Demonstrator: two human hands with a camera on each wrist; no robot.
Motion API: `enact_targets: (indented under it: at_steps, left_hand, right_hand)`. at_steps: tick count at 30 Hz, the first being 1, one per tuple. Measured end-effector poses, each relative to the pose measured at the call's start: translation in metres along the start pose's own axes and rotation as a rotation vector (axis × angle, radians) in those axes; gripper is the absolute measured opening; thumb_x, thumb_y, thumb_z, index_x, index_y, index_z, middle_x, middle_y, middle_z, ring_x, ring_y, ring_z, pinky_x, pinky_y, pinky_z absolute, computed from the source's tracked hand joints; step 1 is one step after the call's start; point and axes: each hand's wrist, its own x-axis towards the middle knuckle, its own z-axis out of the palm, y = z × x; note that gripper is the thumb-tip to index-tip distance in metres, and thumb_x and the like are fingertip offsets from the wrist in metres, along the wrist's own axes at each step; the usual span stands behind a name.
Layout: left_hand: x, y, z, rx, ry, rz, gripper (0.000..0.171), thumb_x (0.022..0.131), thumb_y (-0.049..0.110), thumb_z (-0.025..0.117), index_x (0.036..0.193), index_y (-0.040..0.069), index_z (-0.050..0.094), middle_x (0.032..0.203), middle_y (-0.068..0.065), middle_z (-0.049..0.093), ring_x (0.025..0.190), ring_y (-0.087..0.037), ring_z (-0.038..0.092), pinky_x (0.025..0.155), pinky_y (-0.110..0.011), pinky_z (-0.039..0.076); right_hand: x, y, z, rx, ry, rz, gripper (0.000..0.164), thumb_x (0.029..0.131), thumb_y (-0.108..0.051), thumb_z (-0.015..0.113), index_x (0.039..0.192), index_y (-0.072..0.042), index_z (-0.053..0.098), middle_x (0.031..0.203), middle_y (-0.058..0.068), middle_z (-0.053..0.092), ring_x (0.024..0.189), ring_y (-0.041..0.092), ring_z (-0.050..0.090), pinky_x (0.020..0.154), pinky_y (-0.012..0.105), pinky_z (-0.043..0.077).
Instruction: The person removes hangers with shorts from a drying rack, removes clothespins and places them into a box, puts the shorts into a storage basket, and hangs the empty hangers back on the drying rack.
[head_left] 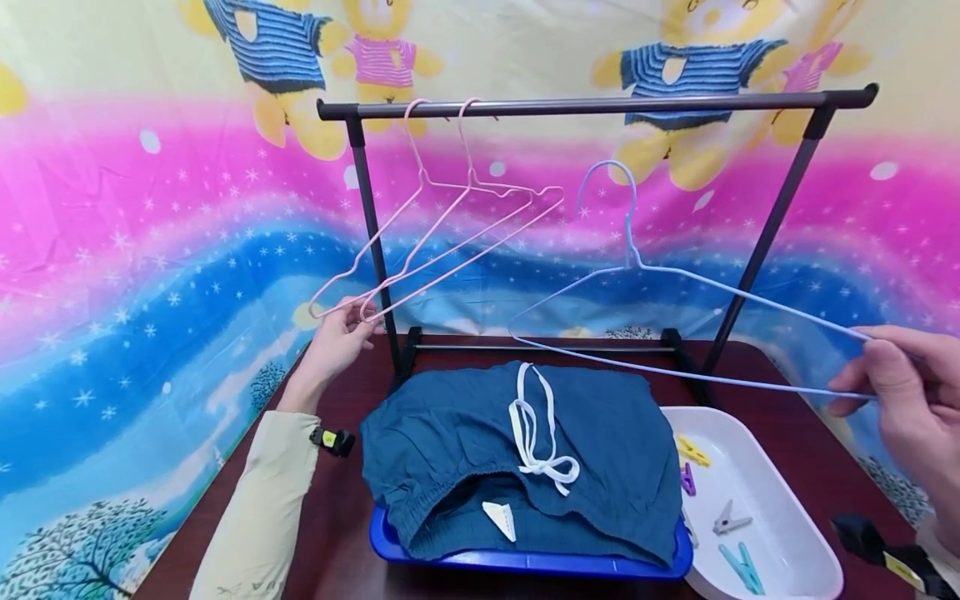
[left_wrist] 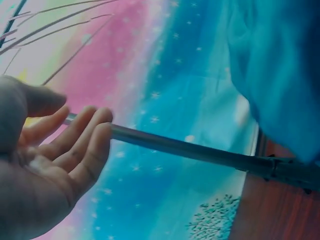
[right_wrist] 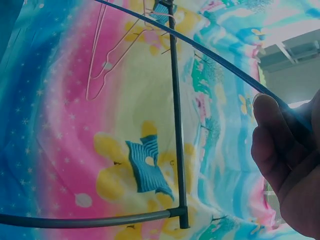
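In the head view my right hand [head_left: 911, 400] grips one end of a light-blue clothes hanger [head_left: 697, 275]. Its hook points up, left of the hand, in front of the rack. The right wrist view shows the thumb and fingers [right_wrist: 272, 132] around the blue hanger [right_wrist: 220, 57]. Two pink hangers [head_left: 442, 225] hang from the rack's top bar [head_left: 600, 106]. My left hand [head_left: 345, 333] is at their lower left corners, overlapping them in this view. From the left wrist, that hand [left_wrist: 60, 155] shows relaxed, slightly bent fingers beside the rack's post [left_wrist: 175, 150].
Dark-blue drawstring trousers [head_left: 465, 425] lie folded over a blue basket [head_left: 540, 565] before the rack. To its right, a white tray [head_left: 795, 517] holds several clothes pegs [head_left: 731, 521]. Everything stands on a dark red table [head_left: 337, 517]; a patterned curtain [head_left: 187, 250] hangs behind.
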Motion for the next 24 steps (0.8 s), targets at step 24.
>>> enact_targets:
  at_steps: [24]
  left_hand:
    - [0.045, -0.012, 0.026, -0.217, 0.415, 0.047, 0.037, 0.095, 0.013, 0.064, 0.132, 0.008, 0.056, 0.117, -0.020, 0.063, 0.103, -0.031, 0.064, 0.074, -0.024, 0.049]
  right_hand:
    - [0.037, -0.030, 0.019, -0.107, 0.113, 0.066, 0.026, 0.103, -0.012, 0.048, 0.116, 0.002, 0.066, 0.082, -0.037, 0.058, 0.066, -0.021, 0.056, 0.062, 0.002, 0.040]
